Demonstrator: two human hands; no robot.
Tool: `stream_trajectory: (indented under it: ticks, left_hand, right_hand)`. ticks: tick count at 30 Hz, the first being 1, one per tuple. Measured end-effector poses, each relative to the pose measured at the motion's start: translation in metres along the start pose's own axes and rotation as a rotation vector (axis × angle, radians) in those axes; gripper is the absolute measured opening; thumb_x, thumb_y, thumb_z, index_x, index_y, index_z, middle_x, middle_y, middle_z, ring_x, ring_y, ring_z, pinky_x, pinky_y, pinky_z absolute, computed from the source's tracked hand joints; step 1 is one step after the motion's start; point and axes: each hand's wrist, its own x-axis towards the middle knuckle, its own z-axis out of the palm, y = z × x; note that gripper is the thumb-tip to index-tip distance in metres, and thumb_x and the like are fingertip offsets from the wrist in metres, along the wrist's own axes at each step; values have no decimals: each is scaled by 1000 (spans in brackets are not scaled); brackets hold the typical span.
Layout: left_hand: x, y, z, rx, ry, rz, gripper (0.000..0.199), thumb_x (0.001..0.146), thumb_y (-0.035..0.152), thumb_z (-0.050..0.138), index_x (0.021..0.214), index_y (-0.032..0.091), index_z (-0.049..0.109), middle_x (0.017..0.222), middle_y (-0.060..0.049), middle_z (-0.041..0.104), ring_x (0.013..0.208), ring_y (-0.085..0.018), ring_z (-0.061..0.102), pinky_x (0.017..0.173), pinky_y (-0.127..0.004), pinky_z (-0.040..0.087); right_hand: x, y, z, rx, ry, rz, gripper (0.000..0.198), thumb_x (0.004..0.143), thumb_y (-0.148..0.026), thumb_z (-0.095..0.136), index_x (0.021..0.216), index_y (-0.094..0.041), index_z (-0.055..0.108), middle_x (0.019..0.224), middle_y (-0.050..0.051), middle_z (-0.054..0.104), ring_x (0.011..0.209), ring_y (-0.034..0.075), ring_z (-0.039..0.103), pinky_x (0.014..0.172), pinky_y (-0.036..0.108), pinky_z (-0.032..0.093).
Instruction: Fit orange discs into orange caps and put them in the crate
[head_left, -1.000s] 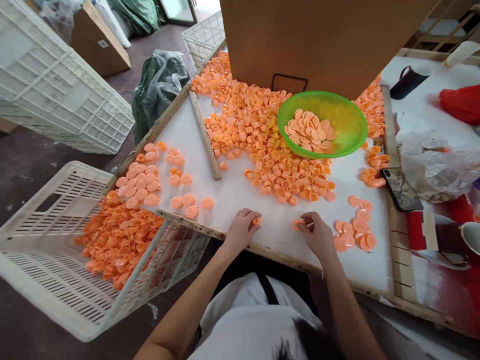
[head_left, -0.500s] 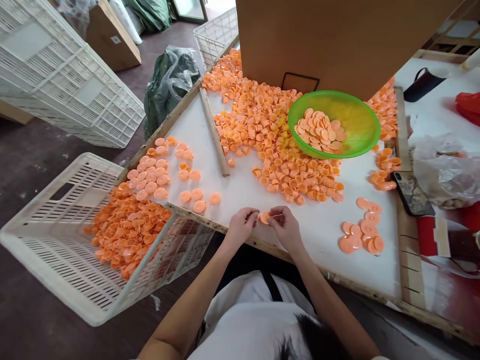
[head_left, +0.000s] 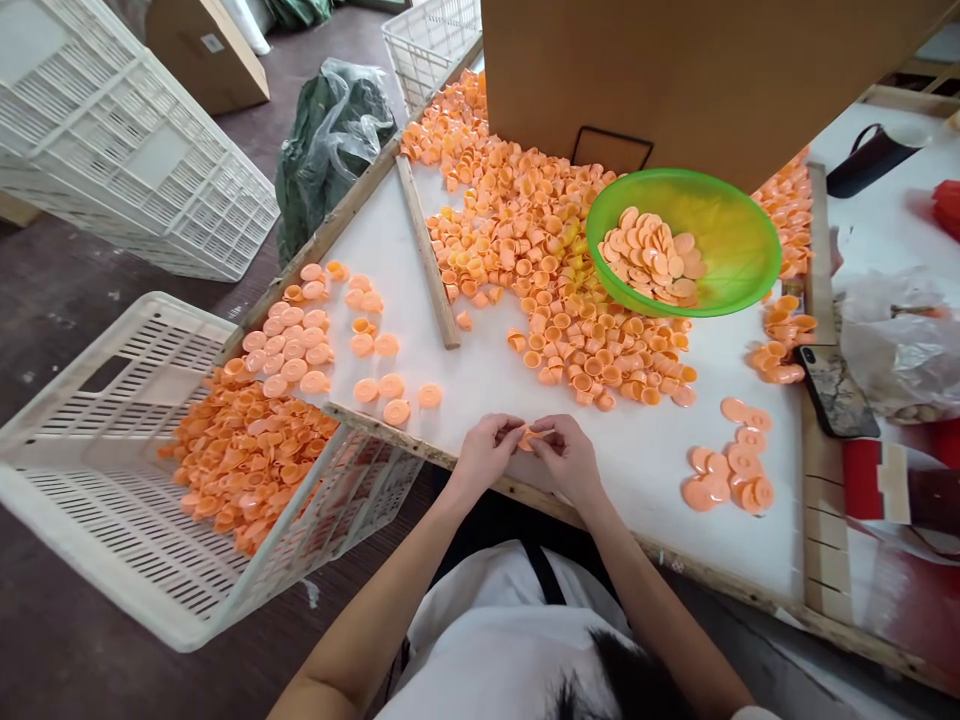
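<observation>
Both hands meet at the near edge of the white tabletop [head_left: 525, 380]: the left hand [head_left: 484, 455] and right hand [head_left: 571, 460] pinch one small round orange plastic cap [head_left: 529, 438] between their fingertips. No brand, label or lettering is readable.

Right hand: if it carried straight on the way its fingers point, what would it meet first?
The right hand points leftward at the small orange cap pinched between both hands, so it would meet that first, then the left hand just beyond.
</observation>
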Motion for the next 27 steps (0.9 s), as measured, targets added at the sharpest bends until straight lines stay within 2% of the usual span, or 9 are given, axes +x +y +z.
stream_trajectory:
  ticks: [4,7,9,13,15,19,22,24,27]
  left_hand:
    - [-8,7,-4,-65,69,109,27,87,26,48,110,20,61,110,-8,54,82,-11,60,75,-27,53]
    - [-11,8,-4,-55,70,136,26,87,24,48,108,20,62,111,-8,53,87,-12,59,74,-26,53]
    - [-9,6,-3,-38,52,124,25,87,24,48,107,19,62,108,-8,55,85,-13,59,73,-26,53]
    - [-4,4,-1,-40,12,44,26,88,27,46,105,17,63,104,-8,59,80,-13,61,74,-28,53]
    - [-3,4,0,-40,6,-2,28,88,29,45,103,16,64,103,-9,61,79,-14,61,73,-28,53]
    - [-1,6,0,31,-2,-26,26,87,31,47,96,16,66,94,-7,67,78,-15,62,74,-28,51]
    - [-2,9,-2,79,-28,-7,23,83,33,52,92,17,66,89,-7,68,80,-18,63,76,-29,50]
    - [0,10,-5,113,-42,-27,23,79,38,55,86,17,66,84,-6,69,77,-20,63,75,-31,51]
    - [14,7,-11,20,-163,-113,35,72,50,60,87,18,66,87,-5,70,80,-23,65,72,-31,53]
  right_hand:
    - [-4,-7,-12,235,-14,113,31,75,-40,64,96,-18,63,103,8,65,88,18,64,80,36,54]
    - [-4,-11,-22,318,-42,163,41,67,-39,72,101,-17,63,106,9,67,95,21,64,85,38,52]
    - [-4,-12,-25,326,-42,159,40,65,-38,74,97,-17,65,104,9,67,95,21,64,85,37,51]
    - [-4,-9,-19,259,-32,174,32,70,-43,68,87,-16,64,79,5,68,70,16,65,71,33,54]
    - [-3,-6,-12,214,-61,207,32,72,-43,65,89,-16,62,73,3,66,61,14,62,61,30,54]
    - [1,3,1,130,-40,232,30,72,-38,64,92,-18,54,67,1,63,53,13,59,52,27,50]
    - [2,1,7,28,12,203,20,74,-35,61,83,-20,51,59,0,60,48,14,55,48,27,45]
    - [2,-3,9,-34,0,221,18,73,-33,63,78,-21,50,55,-2,58,47,14,55,45,26,43]
    - [12,-4,10,-51,-8,265,17,71,-30,63,79,-21,51,55,-4,56,48,14,55,44,24,43]
